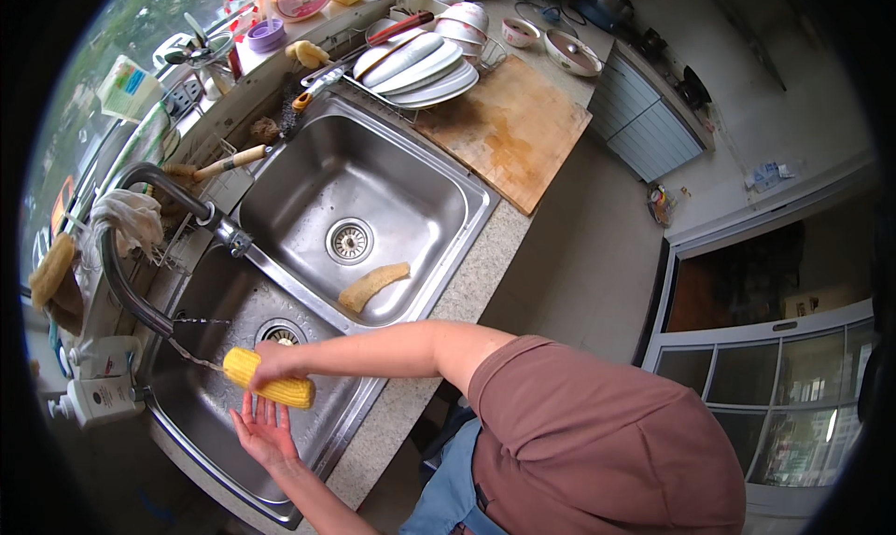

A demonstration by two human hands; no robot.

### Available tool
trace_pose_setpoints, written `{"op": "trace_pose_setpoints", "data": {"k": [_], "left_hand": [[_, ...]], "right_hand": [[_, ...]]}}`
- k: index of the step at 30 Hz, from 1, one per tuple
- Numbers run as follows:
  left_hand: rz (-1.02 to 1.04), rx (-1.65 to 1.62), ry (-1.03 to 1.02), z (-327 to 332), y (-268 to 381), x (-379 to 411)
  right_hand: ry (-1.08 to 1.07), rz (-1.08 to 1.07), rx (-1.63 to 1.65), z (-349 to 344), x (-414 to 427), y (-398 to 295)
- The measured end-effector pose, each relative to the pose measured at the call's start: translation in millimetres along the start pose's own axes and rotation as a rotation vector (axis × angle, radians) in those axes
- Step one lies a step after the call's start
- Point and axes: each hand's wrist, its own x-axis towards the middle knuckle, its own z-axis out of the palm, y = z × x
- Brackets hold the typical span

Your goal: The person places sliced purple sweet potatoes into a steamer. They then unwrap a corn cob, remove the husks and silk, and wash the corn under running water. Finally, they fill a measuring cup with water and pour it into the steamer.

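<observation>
My right hand (274, 364) grips a yellow, ribbed ear of corn (292, 392) over the nearer sink basin (210, 423). A thin stream of water from the curved faucet (115, 272) reaches the corn's left end. Just below the corn, my left hand (266, 433) is palm up with its fingers apart. Its fingertips come close to the corn's underside; whether they touch cannot be told. Behind my right wrist, the drain (282, 333) of this basin is partly hidden.
In the other basin (315, 164) lies a tan loofah piece (374, 286). Beyond it stand a rack of white plates (420, 73) and a stained wooden cutting board (521, 129). Soap bottles (101, 398) stand left of the faucet. A wooden-handled brush (231, 162) lies by the window ledge.
</observation>
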Motion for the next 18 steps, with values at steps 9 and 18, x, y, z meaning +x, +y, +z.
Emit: {"op": "trace_pose_setpoints", "data": {"k": [9,18], "left_hand": [[0.052,0.219,0.063,-39,6,2],[0.005,0.301,0.059,-33,-8,-1]], "right_hand": [[0.177,-0.473,-1.074,-10,-28,-2],[0.172,-0.618,-1.216,-53,-83,-37]]}}
